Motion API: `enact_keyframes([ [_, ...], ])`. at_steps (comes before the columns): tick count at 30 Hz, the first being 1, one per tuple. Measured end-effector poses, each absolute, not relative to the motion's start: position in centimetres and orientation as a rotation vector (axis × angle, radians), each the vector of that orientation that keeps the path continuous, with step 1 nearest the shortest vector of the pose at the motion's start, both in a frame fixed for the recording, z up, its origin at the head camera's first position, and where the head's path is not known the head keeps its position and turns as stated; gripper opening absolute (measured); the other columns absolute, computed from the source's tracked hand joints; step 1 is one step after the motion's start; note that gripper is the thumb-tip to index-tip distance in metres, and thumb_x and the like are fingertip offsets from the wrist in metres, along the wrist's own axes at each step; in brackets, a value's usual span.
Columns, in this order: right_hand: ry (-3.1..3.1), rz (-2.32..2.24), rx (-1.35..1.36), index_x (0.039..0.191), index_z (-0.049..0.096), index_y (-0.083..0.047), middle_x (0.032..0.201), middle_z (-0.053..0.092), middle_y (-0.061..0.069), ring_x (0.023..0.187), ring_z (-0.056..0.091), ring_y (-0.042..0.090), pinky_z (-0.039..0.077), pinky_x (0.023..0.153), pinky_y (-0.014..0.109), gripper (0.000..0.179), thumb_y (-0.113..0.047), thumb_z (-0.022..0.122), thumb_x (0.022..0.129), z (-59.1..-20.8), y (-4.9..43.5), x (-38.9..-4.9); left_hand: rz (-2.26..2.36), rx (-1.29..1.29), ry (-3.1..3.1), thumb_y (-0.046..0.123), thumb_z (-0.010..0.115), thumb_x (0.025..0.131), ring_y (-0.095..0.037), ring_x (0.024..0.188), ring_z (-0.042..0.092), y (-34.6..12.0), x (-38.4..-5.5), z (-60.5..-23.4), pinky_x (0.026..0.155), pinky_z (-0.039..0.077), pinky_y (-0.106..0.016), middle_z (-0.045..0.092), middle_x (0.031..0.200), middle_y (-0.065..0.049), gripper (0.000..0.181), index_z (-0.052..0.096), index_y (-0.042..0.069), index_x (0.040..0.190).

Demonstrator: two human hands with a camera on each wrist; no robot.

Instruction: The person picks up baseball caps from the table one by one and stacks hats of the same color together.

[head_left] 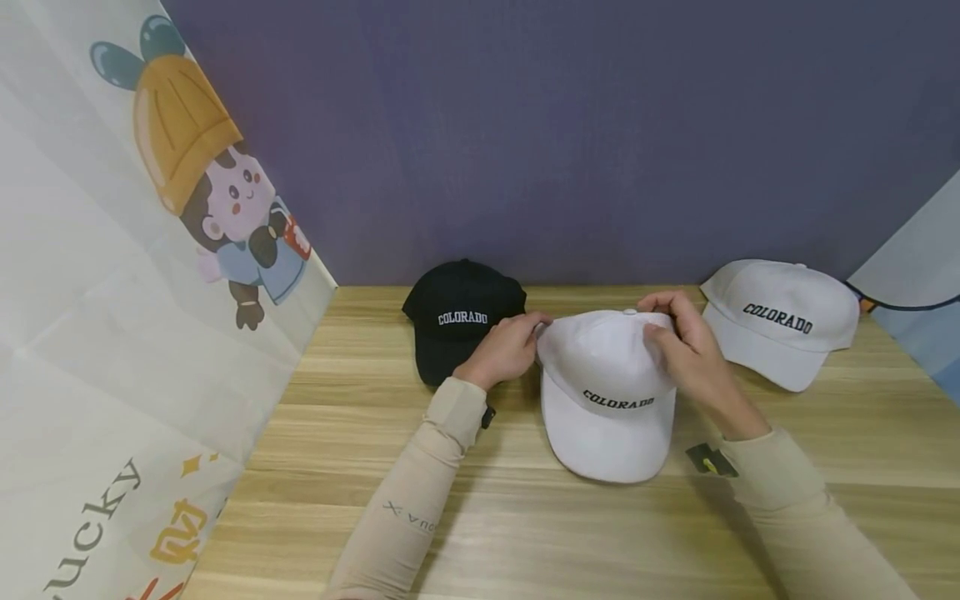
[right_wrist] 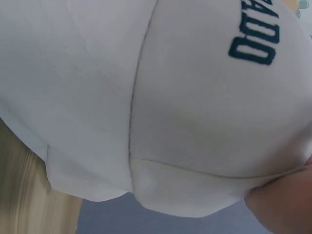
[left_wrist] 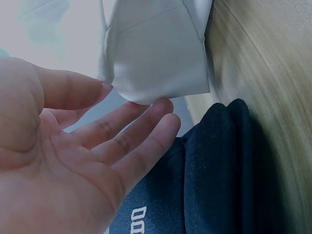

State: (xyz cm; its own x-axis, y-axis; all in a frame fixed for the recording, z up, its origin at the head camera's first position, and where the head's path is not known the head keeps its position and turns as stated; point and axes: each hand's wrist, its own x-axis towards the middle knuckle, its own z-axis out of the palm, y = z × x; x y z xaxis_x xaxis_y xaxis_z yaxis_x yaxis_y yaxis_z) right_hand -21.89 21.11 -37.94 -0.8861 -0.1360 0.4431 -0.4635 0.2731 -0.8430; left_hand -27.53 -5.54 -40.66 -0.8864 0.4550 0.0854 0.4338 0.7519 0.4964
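Observation:
A white baseball cap [head_left: 607, 367] with dark COLORADO lettering stands in the middle of the head view, its brim toward me. My left hand [head_left: 510, 346] pinches its left rear edge; in the left wrist view the thumb [left_wrist: 73, 90] lies at the fabric edge and the fingertips [left_wrist: 163, 105] touch it from below. At the top right of the crown, my right hand [head_left: 686, 342] grips the cap, thumb in front and fingers behind. Only a bit of that hand shows in the right wrist view, beside the cap's crown [right_wrist: 195, 107].
A black COLORADO cap [head_left: 461, 304] sits at the left, just behind my left hand. Another white COLORADO cap [head_left: 780, 321] lies at the right rear. The wooden table [head_left: 337, 467] meets a dark panel [head_left: 570, 150] behind and a printed white sheet [head_left: 112, 333] at the left.

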Motion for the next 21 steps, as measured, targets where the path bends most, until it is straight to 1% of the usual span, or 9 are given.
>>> enact_keyframes([
  [2, -2.232, 1.715, 0.605, 0.124, 0.050, 0.009, 0.116, 0.057, -0.005, 0.103, 0.055, 0.006, 0.045, 0.086, 0.013, 0.030, 0.011, 0.043, 0.095, -37.9, 21.1, -21.8, 0.806, 0.736, 2.900, 0.007, 0.042, 0.106, -0.016, 0.113, 0.064, -5.6, -27.5, -40.6, 0.094, 0.054, -0.032, 0.064, 0.141, -0.004, 0.042, 0.057, 0.017, 0.144],
  [4, -2.204, 1.759, 0.646, 0.126, 0.048, 0.011, 0.117, 0.057, -0.003, 0.103, 0.055, 0.008, 0.046, 0.085, 0.014, 0.033, 0.014, 0.042, 0.094, -38.0, 21.1, -21.8, 0.805, 0.735, 2.897, 0.007, 0.042, 0.106, -0.016, 0.110, 0.064, -5.6, -27.5, -40.6, 0.092, 0.053, -0.031, 0.064, 0.141, -0.003, 0.042, 0.057, 0.017, 0.144],
  [7, -2.184, 1.775, 0.666, 0.127, 0.046, 0.013, 0.116, 0.057, -0.001, 0.104, 0.054, 0.009, 0.047, 0.086, 0.013, 0.029, 0.013, 0.045, 0.098, -38.0, 21.1, -21.9, 0.806, 0.734, 2.895, 0.008, 0.042, 0.106, -0.015, 0.107, 0.063, -5.6, -27.4, -40.6, 0.090, 0.053, -0.030, 0.064, 0.141, -0.003, 0.042, 0.057, 0.017, 0.143],
  [10, -2.202, 1.730, 0.642, 0.128, 0.047, 0.011, 0.114, 0.055, -0.003, 0.103, 0.054, 0.008, 0.048, 0.084, 0.011, 0.028, 0.008, 0.049, 0.101, -38.1, 21.0, -21.9, 0.809, 0.737, 2.898, 0.008, 0.042, 0.106, -0.015, 0.107, 0.063, -5.6, -27.4, -40.6, 0.090, 0.054, -0.030, 0.064, 0.140, -0.002, 0.042, 0.058, 0.017, 0.143],
  [13, -2.232, 1.645, 0.604, 0.128, 0.050, 0.009, 0.112, 0.053, -0.005, 0.101, 0.052, 0.008, 0.049, 0.082, 0.009, 0.027, 0.004, 0.053, 0.102, -38.2, 20.8, -22.0, 0.810, 0.742, 2.904, 0.008, 0.042, 0.106, -0.014, 0.108, 0.063, -5.6, -27.5, -40.6, 0.092, 0.054, -0.030, 0.064, 0.140, -0.002, 0.041, 0.058, 0.017, 0.143],
  [16, -2.231, 1.566, 0.579, 0.125, 0.053, 0.008, 0.111, 0.051, -0.005, 0.099, 0.050, 0.008, 0.046, 0.083, 0.008, 0.025, 0.004, 0.054, 0.101, -38.6, 20.6, -22.3, 0.818, 0.750, 2.907, 0.008, 0.043, 0.106, -0.015, 0.108, 0.063, -5.6, -27.5, -40.6, 0.092, 0.054, -0.031, 0.065, 0.139, -0.002, 0.041, 0.059, 0.017, 0.142],
  [19, -2.209, 1.479, 0.579, 0.121, 0.055, 0.010, 0.109, 0.050, 0.001, 0.100, 0.049, 0.007, 0.043, 0.087, 0.008, 0.022, 0.007, 0.054, 0.099, -39.0, 20.4, -22.6, 0.832, 0.753, 2.903, 0.009, 0.044, 0.105, -0.015, 0.111, 0.063, -5.6, -27.4, -40.6, 0.094, 0.054, -0.032, 0.065, 0.139, -0.002, 0.040, 0.059, 0.017, 0.142],
  [21, -2.190, 1.400, 0.589, 0.118, 0.056, 0.011, 0.107, 0.051, 0.009, 0.102, 0.047, 0.008, 0.038, 0.091, 0.010, 0.020, 0.009, 0.056, 0.098, -39.3, 20.3, -22.9, 0.847, 0.747, 2.884, 0.013, 0.045, 0.106, -0.015, 0.116, 0.063, -5.6, -27.4, -40.5, 0.098, 0.053, -0.033, 0.063, 0.141, -0.001, 0.039, 0.058, 0.018, 0.142],
])
